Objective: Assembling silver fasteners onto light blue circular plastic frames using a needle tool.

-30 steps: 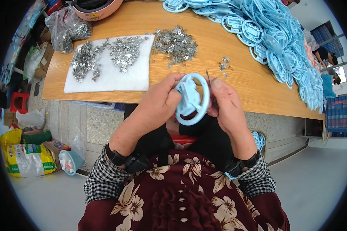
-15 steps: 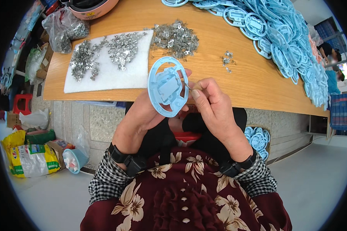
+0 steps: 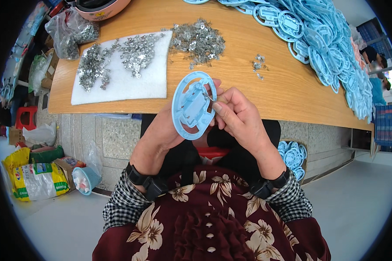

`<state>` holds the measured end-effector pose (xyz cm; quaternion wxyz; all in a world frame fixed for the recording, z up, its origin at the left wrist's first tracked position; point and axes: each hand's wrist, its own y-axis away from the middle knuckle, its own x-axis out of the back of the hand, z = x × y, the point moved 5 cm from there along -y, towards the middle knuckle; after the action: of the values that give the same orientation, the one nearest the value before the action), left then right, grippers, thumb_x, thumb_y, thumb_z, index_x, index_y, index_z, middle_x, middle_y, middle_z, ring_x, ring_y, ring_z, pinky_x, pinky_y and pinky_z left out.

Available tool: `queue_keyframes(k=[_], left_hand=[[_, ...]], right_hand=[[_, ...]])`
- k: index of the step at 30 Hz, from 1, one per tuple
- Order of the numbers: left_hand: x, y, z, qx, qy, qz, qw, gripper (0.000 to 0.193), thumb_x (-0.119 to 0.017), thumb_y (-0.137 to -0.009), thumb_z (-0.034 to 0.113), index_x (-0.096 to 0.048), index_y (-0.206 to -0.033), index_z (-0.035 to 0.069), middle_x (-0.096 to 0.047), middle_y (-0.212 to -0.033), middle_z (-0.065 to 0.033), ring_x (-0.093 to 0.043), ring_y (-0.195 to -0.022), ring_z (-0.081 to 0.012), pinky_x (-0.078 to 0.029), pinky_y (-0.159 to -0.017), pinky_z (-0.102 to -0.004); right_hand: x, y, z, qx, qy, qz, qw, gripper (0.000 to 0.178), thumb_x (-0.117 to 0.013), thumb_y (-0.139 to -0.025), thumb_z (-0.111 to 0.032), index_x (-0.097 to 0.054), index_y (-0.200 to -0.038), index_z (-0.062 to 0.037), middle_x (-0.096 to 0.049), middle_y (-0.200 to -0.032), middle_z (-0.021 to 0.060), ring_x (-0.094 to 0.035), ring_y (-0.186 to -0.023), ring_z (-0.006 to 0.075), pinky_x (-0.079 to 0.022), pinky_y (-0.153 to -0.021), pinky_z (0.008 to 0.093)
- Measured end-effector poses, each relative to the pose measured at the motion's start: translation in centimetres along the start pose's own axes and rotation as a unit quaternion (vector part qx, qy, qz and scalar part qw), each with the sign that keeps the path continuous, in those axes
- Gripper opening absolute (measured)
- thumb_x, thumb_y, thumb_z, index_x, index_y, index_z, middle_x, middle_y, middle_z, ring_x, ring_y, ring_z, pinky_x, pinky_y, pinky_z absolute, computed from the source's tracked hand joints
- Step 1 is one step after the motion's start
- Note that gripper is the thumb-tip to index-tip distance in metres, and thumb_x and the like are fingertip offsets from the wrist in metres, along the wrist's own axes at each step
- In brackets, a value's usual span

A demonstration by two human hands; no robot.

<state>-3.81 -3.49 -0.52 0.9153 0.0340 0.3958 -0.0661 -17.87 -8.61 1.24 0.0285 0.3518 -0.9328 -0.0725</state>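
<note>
1. One blue steering-wheel frame (image 3: 194, 108), over the near edge of the bench (image 3: 287, 91); long axis points far, slightly right.
2. Left hand (image 3: 162, 126): grip around it. Right hand (image 3: 241, 118): grip pinching one thin tool (image 3: 209, 98).
3. Four metal-clip piles (image 3: 197, 42).

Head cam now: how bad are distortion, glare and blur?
Head view throughout: black fisheye rim, front edge of the table bows; small glints on metal pieces; blue wheel-shaped part and right hand fairly sharp; thin tool too fine to judge.
</note>
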Motion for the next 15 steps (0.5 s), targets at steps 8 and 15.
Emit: queue_keyframes(k=[8, 15], left_hand=[[0.8, 0.1, -0.3, 0.028, 0.086, 0.01, 0.996, 0.063, -0.055, -0.099, 0.04, -0.045, -0.143, -0.004, -0.064, -0.12, -0.0148, -0.069, -0.096, -0.0283, -0.061, -0.075, -0.0411], [-0.2, -0.2, -1.9, 0.033, 0.072, -0.01, 0.997, 0.05, -0.068, -0.094, 0.026, -0.054, -0.137, 0.003, -0.065, -0.12, -0.0133, -0.068, -0.098, -0.0275, -0.06, -0.08, -0.04]], right_hand=[[1.4, 1.0, -0.1, 0.048, -0.004, 0.047, 0.998, 0.015, -0.061, -0.101, -0.015, -0.057, -0.103, -0.0009, -0.062, -0.081, -0.0025, -0.051, -0.07, 0.0019, -0.042, -0.061, 0.0209], [1.6, 1.4, -1.1, -0.004, -0.035, 0.027, 0.999, 0.026, -0.065, -0.099, -0.024, -0.063, -0.105, 0.0008, -0.063, -0.079, 0.0002, -0.05, -0.064, 0.0044, -0.04, -0.057, 0.0217]])
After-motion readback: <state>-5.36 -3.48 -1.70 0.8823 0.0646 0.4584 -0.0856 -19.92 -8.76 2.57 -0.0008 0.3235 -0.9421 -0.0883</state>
